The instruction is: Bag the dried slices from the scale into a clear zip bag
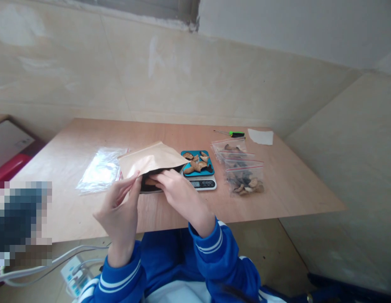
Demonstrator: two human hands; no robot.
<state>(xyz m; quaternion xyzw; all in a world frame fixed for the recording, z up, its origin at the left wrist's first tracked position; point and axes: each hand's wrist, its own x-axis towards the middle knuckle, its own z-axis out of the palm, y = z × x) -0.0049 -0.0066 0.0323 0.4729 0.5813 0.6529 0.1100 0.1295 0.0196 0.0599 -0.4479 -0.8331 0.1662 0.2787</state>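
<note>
A brown paper bag (151, 158) lies open toward me over the middle of the table. My left hand (121, 210) pinches the bag's near left edge. The fingers of my right hand (178, 191) reach into the dark mouth of the bag; their tips are hidden, and what they hold, if anything, does not show. Just right of the bag is a kitchen scale (211, 184) with a blue top, and several dried brown slices (197, 165) lie on it. Further right, clear zip bags (246, 179) with similar slices overlap in a row.
A stack of clear plastic bags (101, 170) lies on the left of the wooden table (293, 185). At the back right are a green and black screwdriver (236, 134) and a white paper piece (261, 136). A power strip (77, 275) with cables is below the table's left front.
</note>
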